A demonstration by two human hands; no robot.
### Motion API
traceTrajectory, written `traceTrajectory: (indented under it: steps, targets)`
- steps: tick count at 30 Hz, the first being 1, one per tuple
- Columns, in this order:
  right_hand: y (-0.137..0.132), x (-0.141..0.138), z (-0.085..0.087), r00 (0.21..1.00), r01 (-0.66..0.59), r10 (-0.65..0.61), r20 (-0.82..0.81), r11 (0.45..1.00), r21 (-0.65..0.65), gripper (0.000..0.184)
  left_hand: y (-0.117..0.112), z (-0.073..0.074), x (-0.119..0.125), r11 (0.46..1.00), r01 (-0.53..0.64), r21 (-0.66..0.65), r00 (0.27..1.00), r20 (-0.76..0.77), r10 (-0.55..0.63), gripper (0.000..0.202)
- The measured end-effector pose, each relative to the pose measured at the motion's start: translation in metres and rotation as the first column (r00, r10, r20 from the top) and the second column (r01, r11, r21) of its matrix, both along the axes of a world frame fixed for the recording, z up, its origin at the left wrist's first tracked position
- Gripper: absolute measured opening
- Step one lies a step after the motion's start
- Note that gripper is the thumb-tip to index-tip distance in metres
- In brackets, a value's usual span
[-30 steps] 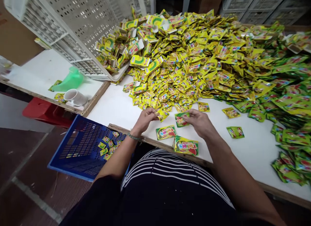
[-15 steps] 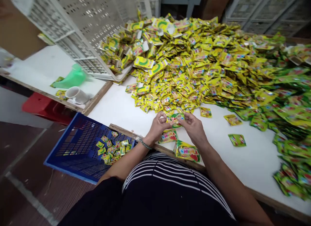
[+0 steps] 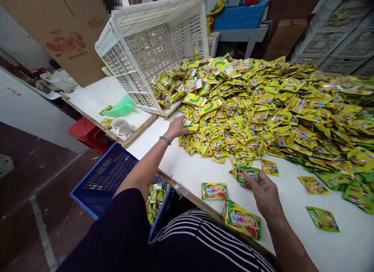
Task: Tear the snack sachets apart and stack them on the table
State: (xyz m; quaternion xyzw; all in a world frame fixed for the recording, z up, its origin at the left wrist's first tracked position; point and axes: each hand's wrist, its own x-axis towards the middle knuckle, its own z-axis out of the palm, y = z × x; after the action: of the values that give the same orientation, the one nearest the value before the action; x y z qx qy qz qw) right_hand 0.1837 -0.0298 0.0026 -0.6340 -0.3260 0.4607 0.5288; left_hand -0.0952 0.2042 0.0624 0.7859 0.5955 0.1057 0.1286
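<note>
My left hand (image 3: 176, 126) reaches out to the near left edge of the pile, its fingers closed on a small yellow box (image 3: 193, 127). Lower right, my right hand (image 3: 265, 188) pinches a green candy packet (image 3: 248, 173) between thumb and fingers, just above the table. Beside it, towards me, a flat green-and-yellow packet (image 3: 214, 191) lies on the white top. A larger packet with the same lettering (image 3: 242, 219) rests at the table's front edge. The heap of yellow sachets (image 3: 251, 116) spreads beyond both hands.
A white crate (image 3: 140, 61) lies tipped on its side, with small boxes spilling from its mouth. A mug (image 3: 121, 126) and a green plastic scoop (image 3: 119, 107) stand at left. Below the table edge is a blue crate (image 3: 99, 178) holding small packs. Loose sachets (image 3: 323, 219) lie at right.
My hands, together at the packet before, have parted. The left has moved forward and left to a small box at the pile; the right keeps the green packet. The view has shifted.
</note>
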Motion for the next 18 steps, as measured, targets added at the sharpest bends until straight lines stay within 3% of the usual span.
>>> traceTrajectory:
  steps: [3,6,8,11,13,15,17,18]
  targets:
    - [-0.004,-0.004,-0.001,1.0,-0.014,0.013,-0.016,0.999,-0.048,0.042,0.026,-0.01,-0.01,0.979,0.198,-0.053,0.965,-0.166,-0.204,0.081]
    - [-0.006,-0.004,-0.001,0.999,-0.02,0.021,0.032,0.998,-0.06,0.041,0.025,-0.021,-0.008,0.948,0.318,-0.013,0.94,-0.126,-0.317,0.049]
    - [-0.006,-0.003,0.0,0.998,-0.012,0.015,0.054,0.998,-0.065,0.041,0.017,-0.022,-0.003,0.951,0.293,0.094,0.955,0.018,-0.296,0.026]
    - [-0.004,-0.001,0.003,1.0,-0.006,0.006,0.015,1.0,-0.022,0.04,-0.005,-0.013,0.008,0.975,0.124,0.186,0.918,0.351,-0.184,0.021]
    - [0.0,-0.002,0.007,1.0,-0.01,0.011,-0.015,0.999,0.052,0.038,-0.027,-0.006,0.019,0.994,0.074,0.08,0.769,0.63,-0.108,0.029]
    - [0.005,-0.005,0.015,1.0,-0.022,0.024,-0.02,0.992,0.128,0.035,-0.055,-0.001,0.035,0.99,0.111,-0.088,0.504,0.864,0.02,0.04]
    - [0.012,-0.011,0.023,0.998,-0.05,0.057,-0.03,0.981,0.185,0.031,-0.085,0.0,0.052,0.968,0.139,-0.207,0.266,0.95,0.165,0.058]
    - [0.015,-0.014,0.028,0.996,-0.065,0.076,-0.047,0.976,0.207,0.03,-0.099,-0.002,0.061,0.956,0.15,-0.251,0.187,0.957,0.222,0.068]
